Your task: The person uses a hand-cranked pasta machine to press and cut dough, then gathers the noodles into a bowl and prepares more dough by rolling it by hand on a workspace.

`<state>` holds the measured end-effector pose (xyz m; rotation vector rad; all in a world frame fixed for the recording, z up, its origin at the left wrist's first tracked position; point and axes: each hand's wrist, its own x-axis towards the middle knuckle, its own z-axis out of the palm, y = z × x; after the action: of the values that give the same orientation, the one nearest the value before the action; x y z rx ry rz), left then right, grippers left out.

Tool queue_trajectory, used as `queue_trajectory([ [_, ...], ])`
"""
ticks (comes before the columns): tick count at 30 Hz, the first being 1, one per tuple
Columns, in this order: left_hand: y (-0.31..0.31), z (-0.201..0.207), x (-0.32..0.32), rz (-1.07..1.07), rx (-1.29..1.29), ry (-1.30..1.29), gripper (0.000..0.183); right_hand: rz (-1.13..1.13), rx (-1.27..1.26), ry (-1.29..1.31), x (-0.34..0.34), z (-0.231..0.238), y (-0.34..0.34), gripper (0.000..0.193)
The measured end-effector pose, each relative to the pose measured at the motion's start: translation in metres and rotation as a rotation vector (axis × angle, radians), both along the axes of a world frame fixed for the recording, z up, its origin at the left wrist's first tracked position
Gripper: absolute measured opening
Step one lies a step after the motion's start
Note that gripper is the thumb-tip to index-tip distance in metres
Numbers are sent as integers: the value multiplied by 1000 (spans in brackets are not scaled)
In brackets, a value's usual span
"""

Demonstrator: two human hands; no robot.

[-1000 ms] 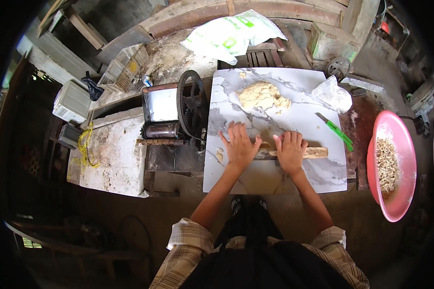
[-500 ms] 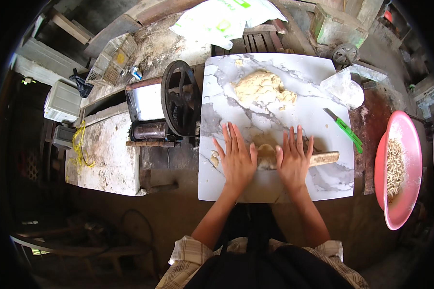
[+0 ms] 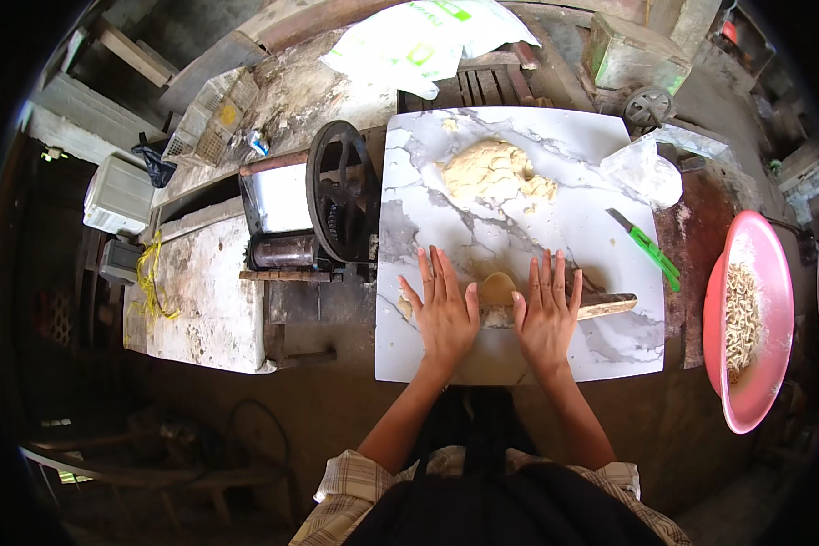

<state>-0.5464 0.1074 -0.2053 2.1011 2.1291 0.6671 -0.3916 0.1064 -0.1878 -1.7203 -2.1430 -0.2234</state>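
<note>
My left hand (image 3: 446,314) lies palm down with its fingers spread, over the left part of a wooden rolling pin. My right hand (image 3: 548,314) rests likewise on the pin's right part, fingers stretched out. The rolling pin (image 3: 608,306) sticks out to the right from under that hand; its left end is hidden. Between my hands a small flattened piece of dough (image 3: 498,288) shows just beyond the pin. Farther off on the marbled white board (image 3: 419,196) sits a large, cracked, pale yellow lump of dough (image 3: 487,171).
A green-handled utility knife (image 3: 651,253) and a clear plastic bag (image 3: 644,173) lie at the board's right. Beyond them stands a pink basin (image 3: 775,318) holding short pale strips. Left of the board is a hand-wheel roller machine (image 3: 341,191). A white sack (image 3: 405,45) lies behind.
Both hands have slid slightly toward me over the rolling pin, fingers still outstretched. The whole view has shifted a little. The dough lump and knife stay in place on the board.
</note>
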Motion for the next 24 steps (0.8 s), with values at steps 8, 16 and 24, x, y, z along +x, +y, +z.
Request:
queue_trajectory([
  [8,89,11,-2,59,152,-49,65,-105,63,76,-9,-6,82,53],
  [16,5,-7,-1,2,19,-149,61,-14,29,-39,-4,-2,7,51],
  [24,91,8,-4,68,119,-48,61,-134,104,26,-15,-6,84,51],
])
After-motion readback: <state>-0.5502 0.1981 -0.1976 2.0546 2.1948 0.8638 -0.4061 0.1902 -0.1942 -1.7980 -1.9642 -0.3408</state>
